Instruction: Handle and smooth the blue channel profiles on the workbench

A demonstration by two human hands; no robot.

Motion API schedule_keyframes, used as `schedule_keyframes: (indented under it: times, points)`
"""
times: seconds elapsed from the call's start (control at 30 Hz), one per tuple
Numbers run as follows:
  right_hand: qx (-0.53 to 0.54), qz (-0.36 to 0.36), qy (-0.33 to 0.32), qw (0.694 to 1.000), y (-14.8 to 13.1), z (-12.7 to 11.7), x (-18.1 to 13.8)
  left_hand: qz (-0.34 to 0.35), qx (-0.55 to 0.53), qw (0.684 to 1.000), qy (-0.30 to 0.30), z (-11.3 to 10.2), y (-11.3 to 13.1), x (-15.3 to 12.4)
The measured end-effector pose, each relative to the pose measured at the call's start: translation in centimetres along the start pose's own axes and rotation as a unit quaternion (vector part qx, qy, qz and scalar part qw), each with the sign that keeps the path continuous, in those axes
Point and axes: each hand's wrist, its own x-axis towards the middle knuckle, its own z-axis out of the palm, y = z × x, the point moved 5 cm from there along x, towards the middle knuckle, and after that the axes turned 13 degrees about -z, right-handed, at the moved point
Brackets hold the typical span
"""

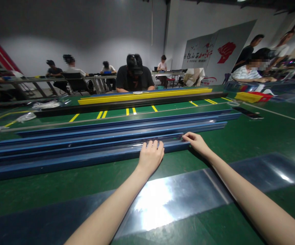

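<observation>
Two bare hands work at the near end of a long blue channel [86,160] lying lengthwise across a green tabletop [277,136]. The left hand [151,156] rests palm down over the channel's near wall, its fingers partly bent across the rim; whether it grips the wall cannot be told. At the channel's right-hand end, the right hand [197,142] brings thumb and forefinger close together; what, if anything, is between them is too small to tell. Two more blue channels [208,127] lie just behind. In front, a glossy transparent strip [188,189] stretches beneath both forearms. A smartphone [248,113] lies to the right, near a yellow tray [248,97]. Beyond a yellow channel [147,96], a co-worker in a dark shirt [122,80] bends forward.
</observation>
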Motion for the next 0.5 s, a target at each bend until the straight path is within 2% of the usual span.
schedule_keyframes:
  times: [0.5]
  points:
    - [-0.027, -0.002, -0.013, 1.000, -0.42, 0.12, -0.09, 0.004, 0.009, 1.000, 0.028, -0.04, -0.06, -0.07]
